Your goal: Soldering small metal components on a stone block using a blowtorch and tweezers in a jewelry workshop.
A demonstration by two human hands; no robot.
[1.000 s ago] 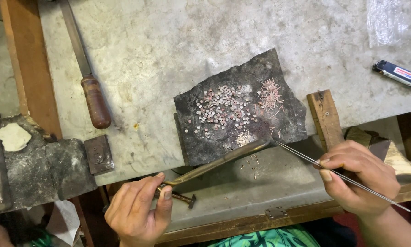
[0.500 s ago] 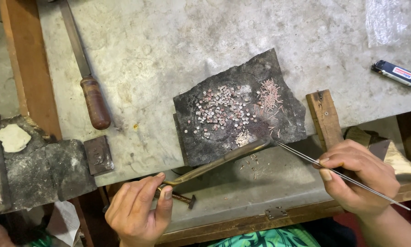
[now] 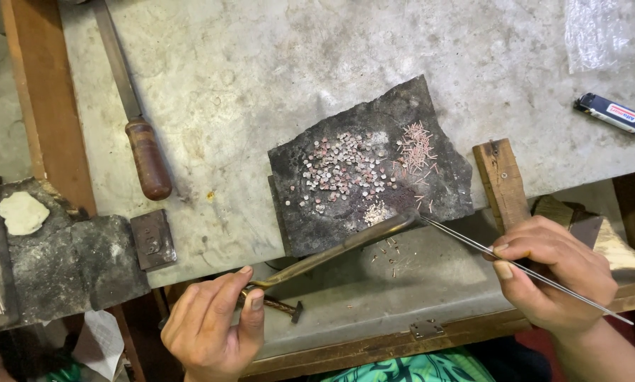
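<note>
Left hand (image 3: 211, 329) grips a brass blowpipe (image 3: 338, 247), right hand (image 3: 554, 276) pinches a thin rod (image 3: 473, 244); blue lighter (image 3: 613, 114) far right.

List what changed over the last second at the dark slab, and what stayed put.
Almost nothing visibly changed. The left hand still holds the curved brass tube, its tip at the dark slab. The right hand still pinches the thin metal rod, its point meeting the tube tip. The small pieces, the wooden-handled file and the lighter lie as before.
</note>
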